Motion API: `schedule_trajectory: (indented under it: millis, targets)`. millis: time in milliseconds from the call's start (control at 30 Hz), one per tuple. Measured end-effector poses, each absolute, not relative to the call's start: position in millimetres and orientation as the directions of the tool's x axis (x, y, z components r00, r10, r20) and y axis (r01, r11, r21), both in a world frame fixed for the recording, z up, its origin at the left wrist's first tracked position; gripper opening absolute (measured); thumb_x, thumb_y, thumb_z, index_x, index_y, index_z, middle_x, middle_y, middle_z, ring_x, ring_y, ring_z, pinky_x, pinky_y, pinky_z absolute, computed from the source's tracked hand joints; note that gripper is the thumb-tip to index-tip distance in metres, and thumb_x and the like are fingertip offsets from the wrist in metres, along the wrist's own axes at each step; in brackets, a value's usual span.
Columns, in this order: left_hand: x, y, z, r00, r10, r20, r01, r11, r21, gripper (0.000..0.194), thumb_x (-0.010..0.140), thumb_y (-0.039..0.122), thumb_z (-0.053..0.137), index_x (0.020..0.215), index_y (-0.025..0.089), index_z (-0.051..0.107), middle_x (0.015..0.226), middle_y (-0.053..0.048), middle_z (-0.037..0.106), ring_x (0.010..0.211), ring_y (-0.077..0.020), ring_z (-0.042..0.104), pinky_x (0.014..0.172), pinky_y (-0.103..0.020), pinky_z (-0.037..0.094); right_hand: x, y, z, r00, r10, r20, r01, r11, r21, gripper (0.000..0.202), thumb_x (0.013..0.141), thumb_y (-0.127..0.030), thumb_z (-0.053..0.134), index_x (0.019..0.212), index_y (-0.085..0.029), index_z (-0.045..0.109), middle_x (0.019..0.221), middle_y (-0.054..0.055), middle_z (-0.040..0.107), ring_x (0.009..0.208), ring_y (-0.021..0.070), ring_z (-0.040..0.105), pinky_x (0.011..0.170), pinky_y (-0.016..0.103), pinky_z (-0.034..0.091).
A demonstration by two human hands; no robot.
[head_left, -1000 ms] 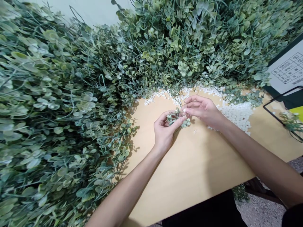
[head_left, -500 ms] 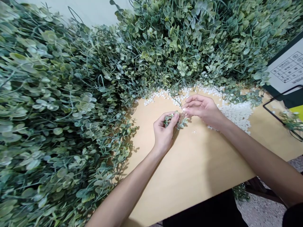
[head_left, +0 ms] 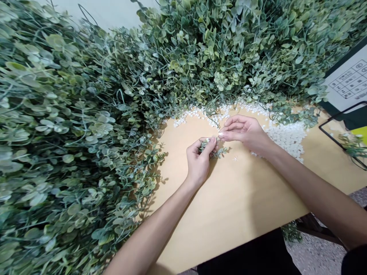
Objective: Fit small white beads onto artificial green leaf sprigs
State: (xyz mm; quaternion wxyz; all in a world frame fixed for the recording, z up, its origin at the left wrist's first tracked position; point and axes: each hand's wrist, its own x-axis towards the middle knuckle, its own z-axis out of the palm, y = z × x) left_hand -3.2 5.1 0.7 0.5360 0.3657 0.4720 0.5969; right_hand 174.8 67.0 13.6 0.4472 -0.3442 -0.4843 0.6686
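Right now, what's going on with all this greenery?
Someone works bare-handed over a table. The left hand holds a small leafy sprig; the right hand is pinched close beside it, though anything between its fingers is too small to tell. Small white pieces lie beyond the hands, near heaped greenery.

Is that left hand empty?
No, the left hand is holding a green leafy sprig, whose leaves stick out past the thumb.

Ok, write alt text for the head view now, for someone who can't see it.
A person's left hand holds a leafy sprig over a table, the right hand close beside it; whether that one pinches anything is unclear. White pieces lie scattered beyond the hands, and heaped greenery rises at the left and back.
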Motion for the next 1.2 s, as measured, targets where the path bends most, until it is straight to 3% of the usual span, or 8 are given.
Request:
schedule_trajectory:
  millis: [1200]
  targets:
    - [-4.4,5.2,-4.3,-0.158,0.987,-0.001,-0.207,-0.032,0.978,0.03,0.083,0.041,0.085,0.071,0.016,0.072,0.067,-0.001,0.061,0.063,-0.0108,0.054,0.061,-0.023,0.046,171.2,60.4,23.5,-0.329,0.942,0.067,-0.165,0.013,-0.986,0.039,0.062,-0.032,0.099,0.09,-0.02,0.073,0.088,0.003,0.08,0.085,0.019,0.077,0.088,0.034,0.064]
